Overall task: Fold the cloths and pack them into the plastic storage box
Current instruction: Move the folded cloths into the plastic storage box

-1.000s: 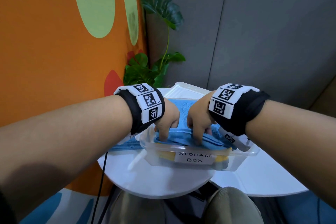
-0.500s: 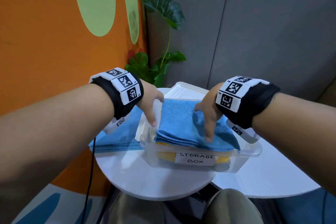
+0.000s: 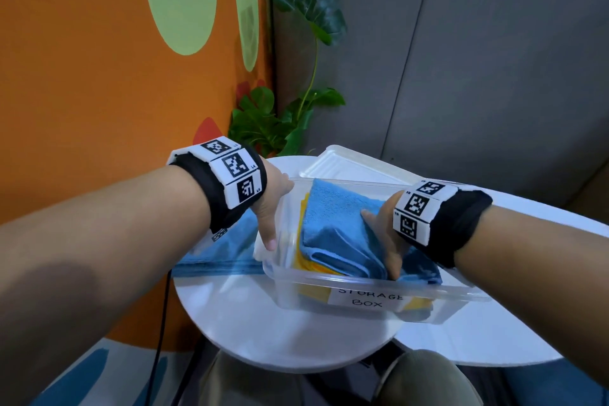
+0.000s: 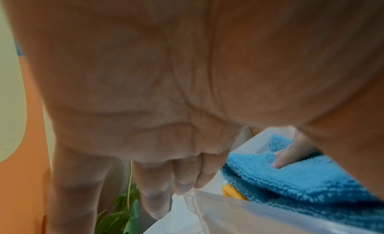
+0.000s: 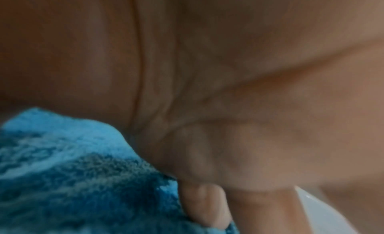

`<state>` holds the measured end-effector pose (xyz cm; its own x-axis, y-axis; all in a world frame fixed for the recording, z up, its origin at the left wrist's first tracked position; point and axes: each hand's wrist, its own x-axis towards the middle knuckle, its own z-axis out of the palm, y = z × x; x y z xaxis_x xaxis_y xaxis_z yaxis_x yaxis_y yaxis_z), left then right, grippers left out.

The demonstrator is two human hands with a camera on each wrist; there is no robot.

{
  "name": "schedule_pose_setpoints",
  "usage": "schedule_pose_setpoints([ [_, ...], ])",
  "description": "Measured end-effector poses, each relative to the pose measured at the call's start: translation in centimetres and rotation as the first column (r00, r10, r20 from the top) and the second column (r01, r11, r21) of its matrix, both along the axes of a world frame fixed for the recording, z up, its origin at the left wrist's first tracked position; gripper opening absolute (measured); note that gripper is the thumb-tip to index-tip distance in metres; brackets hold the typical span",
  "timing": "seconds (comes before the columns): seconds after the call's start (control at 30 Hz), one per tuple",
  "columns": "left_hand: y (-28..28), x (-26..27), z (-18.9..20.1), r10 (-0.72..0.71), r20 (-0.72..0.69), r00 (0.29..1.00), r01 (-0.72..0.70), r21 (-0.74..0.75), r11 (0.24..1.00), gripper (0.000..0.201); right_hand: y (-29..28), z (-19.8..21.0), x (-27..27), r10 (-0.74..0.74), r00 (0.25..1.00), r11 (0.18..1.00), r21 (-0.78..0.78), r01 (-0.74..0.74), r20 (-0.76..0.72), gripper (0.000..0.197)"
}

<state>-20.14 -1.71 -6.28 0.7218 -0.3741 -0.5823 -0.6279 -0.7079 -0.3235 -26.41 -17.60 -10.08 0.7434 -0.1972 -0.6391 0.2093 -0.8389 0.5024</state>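
Note:
A clear plastic storage box [image 3: 438,303] with a "STORAGE BOX" label stands on a round white table [image 3: 263,323]. Inside it a folded blue cloth [image 3: 336,224] lies on top of a yellow cloth [image 3: 304,260]. My left hand [image 3: 272,211] rests on the box's left rim, thumb over the wall and fingers [image 4: 149,188] hanging straight outside the far-left corner. My right hand [image 3: 385,237] presses straight fingers [image 5: 205,204] down on the right side of the blue cloth [image 4: 301,176]. A second blue cloth [image 3: 217,254] lies flat on the table, left of the box.
The box's lid [image 3: 346,161] lies just behind the box. A potted plant [image 3: 296,115] stands beyond the table in the corner, beside an orange wall [image 3: 99,92]. Another white table [image 3: 494,343] adjoins on the right. A black cable [image 3: 161,323] hangs at the table's left.
My left hand left the blue cloth and moved out to the box's left rim. My right hand slid to the cloth's right side, and the cloth now sits lower in the box.

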Motion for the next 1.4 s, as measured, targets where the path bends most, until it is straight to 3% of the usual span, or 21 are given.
schedule_pose_setpoints([
  [0.13, -0.1, 0.2, -0.2, -0.016, 0.016, 1.0, 0.016, 0.014, 1.0, 0.115, 1.3, 1.2, 0.3, 0.02, 0.997, 0.997, -0.067, -0.025, -0.081, 0.092],
  [0.23, -0.1, 0.4, -0.3, -0.03, 0.026, 0.999, 0.029, 0.031, 0.999, 0.117, 2.6, 3.3, 0.8, 0.063, 0.99, 0.995, -0.073, -0.073, -0.124, 0.073],
  [0.33, -0.1, 0.4, -0.3, -0.038, 0.026, 0.999, 0.037, 0.038, 0.999, 0.118, 4.0, 5.0, 1.3, 0.165, 0.986, 0.985, -0.047, -0.166, -0.021, 0.063],
  [0.4, -0.1, 0.4, -0.4, -0.042, 0.03, 0.999, 0.041, 0.042, 0.998, 0.118, 4.7, 5.5, 1.8, 0.162, 0.985, 0.985, 0.052, -0.165, 0.06, 0.063],
  [0.53, 0.0, 0.6, -0.4, -0.028, 0.018, 0.999, 0.027, 0.028, 0.999, 0.118, 5.8, 4.9, 2.4, 0.065, 0.989, 0.967, 0.237, -0.095, 0.133, 0.072],
  [0.7, 0.1, 1.1, -0.8, -0.049, 0.016, 0.999, 0.049, 0.026, 0.998, 0.12, 6.7, 1.9, 2.5, 0.098, 0.995, 0.974, 0.204, -0.099, 0.018, 0.047],
  [0.8, 0.1, 1.4, -1.1, -0.053, 0.021, 0.998, 0.052, 0.025, 0.998, 0.12, 7.0, 0.9, 2.5, 0.153, 0.988, 0.974, 0.172, -0.148, -0.018, 0.06],
  [1.07, 0.0, 1.8, -1.6, -0.061, 0.029, 0.998, 0.059, 0.041, 0.997, 0.122, 7.7, -0.3, 2.5, 0.229, 0.972, 0.97, 0.1, -0.224, -0.048, 0.062],
  [1.2, -0.2, 1.9, -1.4, -0.068, 0.029, 0.997, 0.066, 0.036, 0.997, 0.119, 6.7, 0.0, 2.3, 0.078, 0.994, 0.975, 0.203, -0.092, 0.075, 0.072],
  [1.3, -0.2, 1.8, -1.2, -0.069, 0.035, 0.997, 0.068, 0.031, 0.997, 0.115, 5.1, 0.9, 2.4, -0.064, 0.994, 0.933, 0.359, 0.029, 0.084, 0.074],
  [1.4, -0.4, 1.6, -1.1, -0.063, 0.048, 0.997, 0.061, 0.039, 0.997, 0.113, 3.9, 2.9, 1.7, -0.074, 0.994, 0.947, 0.319, 0.047, 0.076, 0.088],
])
